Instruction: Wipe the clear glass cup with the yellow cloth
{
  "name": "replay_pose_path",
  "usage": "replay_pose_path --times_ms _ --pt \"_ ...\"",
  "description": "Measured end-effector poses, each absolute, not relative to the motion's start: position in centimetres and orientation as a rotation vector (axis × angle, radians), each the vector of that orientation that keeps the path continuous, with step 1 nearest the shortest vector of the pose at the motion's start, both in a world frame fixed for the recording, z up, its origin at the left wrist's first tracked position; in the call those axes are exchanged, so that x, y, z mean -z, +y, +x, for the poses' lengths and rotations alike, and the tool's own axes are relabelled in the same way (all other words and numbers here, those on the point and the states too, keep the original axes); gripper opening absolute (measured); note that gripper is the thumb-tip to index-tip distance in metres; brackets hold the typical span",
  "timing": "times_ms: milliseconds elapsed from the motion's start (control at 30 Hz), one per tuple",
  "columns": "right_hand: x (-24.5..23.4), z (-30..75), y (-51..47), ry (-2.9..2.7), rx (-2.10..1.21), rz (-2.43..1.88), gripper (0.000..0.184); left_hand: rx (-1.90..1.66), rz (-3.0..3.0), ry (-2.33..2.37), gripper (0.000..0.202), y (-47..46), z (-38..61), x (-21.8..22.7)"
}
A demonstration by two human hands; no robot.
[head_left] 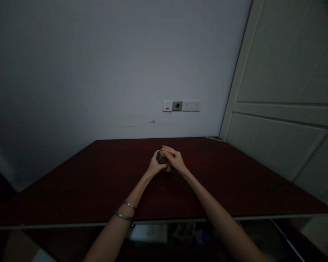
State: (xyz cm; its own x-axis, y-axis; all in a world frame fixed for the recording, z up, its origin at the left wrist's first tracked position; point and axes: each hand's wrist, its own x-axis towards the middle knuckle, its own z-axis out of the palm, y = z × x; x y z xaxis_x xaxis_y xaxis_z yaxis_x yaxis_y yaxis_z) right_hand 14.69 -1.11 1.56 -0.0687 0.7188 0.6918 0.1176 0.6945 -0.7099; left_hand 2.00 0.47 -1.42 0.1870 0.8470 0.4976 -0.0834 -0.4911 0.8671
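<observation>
Fingers [157, 159] of the left hand [153, 166] curl around the left side of a small dark-and-yellow object [163, 158], arm stretched forward, two bangles [126, 211] on the wrist. The right hand [176, 161] grips over its top. It sits mid-worktop [235, 182].

I am counting 2 hands of my own here, my left hand [154, 167] and my right hand [176, 160], and both are wrapping around 1 small yellow-and-dark object [164, 157]. I am wearing 2 thin bangles [129, 205] on my left forearm, 1 nearer the hand and 1 nearer the elbow. I am working at 1 dark red table [235, 174]. On the wall [98, 72] I am seeing 1 row of 4 socket plates [181, 106], 3 white and 1 grey. 1 panelled door [284, 109] is standing at the right. Below the table's near edge, things are lying too dim for counting.
</observation>
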Motion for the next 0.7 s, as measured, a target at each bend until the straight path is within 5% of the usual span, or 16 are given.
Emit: replay_pose_path --times_ms 700 --pt "-1.1 13.6 -1.6 -1.636 -0.424 -0.704 0.022 -1.441 1.603 0.779 0.073 0.6 1.6 1.6"
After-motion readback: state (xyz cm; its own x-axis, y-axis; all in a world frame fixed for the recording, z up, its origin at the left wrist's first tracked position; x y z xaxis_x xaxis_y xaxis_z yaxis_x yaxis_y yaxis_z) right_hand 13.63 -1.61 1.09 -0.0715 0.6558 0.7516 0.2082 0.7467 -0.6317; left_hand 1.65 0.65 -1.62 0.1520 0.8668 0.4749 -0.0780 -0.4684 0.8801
